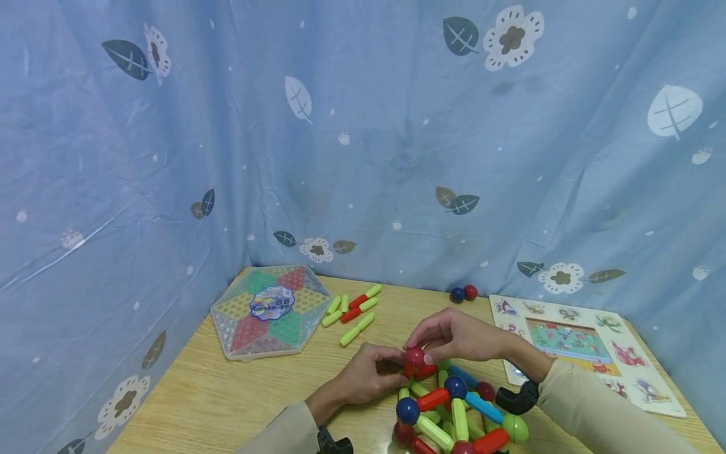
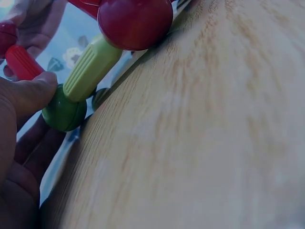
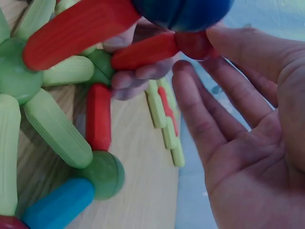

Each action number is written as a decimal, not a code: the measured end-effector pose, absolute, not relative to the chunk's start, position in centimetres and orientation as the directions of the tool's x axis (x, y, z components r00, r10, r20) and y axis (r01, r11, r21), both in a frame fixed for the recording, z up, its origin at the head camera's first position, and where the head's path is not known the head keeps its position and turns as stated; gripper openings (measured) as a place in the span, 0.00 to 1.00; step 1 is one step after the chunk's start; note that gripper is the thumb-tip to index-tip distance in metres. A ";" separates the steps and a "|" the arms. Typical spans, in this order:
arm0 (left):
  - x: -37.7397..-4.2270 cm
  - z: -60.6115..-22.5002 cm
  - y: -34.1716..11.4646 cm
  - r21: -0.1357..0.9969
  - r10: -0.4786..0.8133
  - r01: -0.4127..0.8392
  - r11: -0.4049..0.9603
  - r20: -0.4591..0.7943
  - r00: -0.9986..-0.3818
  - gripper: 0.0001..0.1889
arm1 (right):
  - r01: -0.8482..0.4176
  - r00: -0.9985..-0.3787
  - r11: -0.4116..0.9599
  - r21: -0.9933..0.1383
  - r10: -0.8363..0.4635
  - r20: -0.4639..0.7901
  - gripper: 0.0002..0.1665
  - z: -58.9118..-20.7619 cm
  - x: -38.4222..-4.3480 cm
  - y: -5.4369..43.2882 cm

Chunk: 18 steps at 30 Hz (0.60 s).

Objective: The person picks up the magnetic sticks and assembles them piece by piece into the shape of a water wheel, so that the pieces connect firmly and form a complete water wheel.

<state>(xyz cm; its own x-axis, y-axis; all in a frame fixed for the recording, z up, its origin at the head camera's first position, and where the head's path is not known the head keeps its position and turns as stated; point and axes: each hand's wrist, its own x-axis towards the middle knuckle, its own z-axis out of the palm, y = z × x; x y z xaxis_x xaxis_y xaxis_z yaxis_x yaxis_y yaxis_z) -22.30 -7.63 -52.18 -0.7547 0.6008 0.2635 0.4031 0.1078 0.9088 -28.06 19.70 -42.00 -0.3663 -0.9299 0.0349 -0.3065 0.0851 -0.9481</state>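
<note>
A structure of colored rods and balls stands on the table, with a blue ball (image 1: 408, 410) and a light green ball (image 1: 515, 428) among its joints. At its far left side my left hand (image 1: 368, 376) pinches a green ball (image 2: 64, 110) between thumb and fingers. From that ball a red rod (image 3: 145, 51) rises to a red ball (image 1: 415, 358). My right hand (image 1: 462, 335) holds this red ball by thumb and fingertips, its palm showing in the right wrist view. A yellow-green rod (image 2: 93, 69) also joins the green ball.
Several loose yellow-green and red rods (image 1: 358, 328) lie beyond the left hand. A hexagonal board-game case (image 1: 309, 312) sits at the back left. Two loose balls (image 1: 470, 292) rest by the curtain. A picture board (image 1: 635, 391) lies at the right.
</note>
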 end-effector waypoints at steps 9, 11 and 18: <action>-22.3 -52.2 -7.6 0.918 0.607 0.383 0.102 0.248 -0.755 0.19 | -0.373 -0.577 0.206 -0.905 -0.815 0.053 0.18 -42.9 -28.2 25.2; -22.4 -52.0 -7.9 0.930 0.616 0.356 0.095 0.225 -0.755 0.20 | -0.362 -0.636 0.209 -0.908 -0.768 0.077 0.18 -43.6 -27.7 26.7; -24.1 -49.9 -12.7 0.914 0.519 0.384 0.130 0.267 -0.812 0.19 | -0.273 -0.772 0.157 -0.949 -0.624 0.119 0.18 -47.2 -24.1 29.2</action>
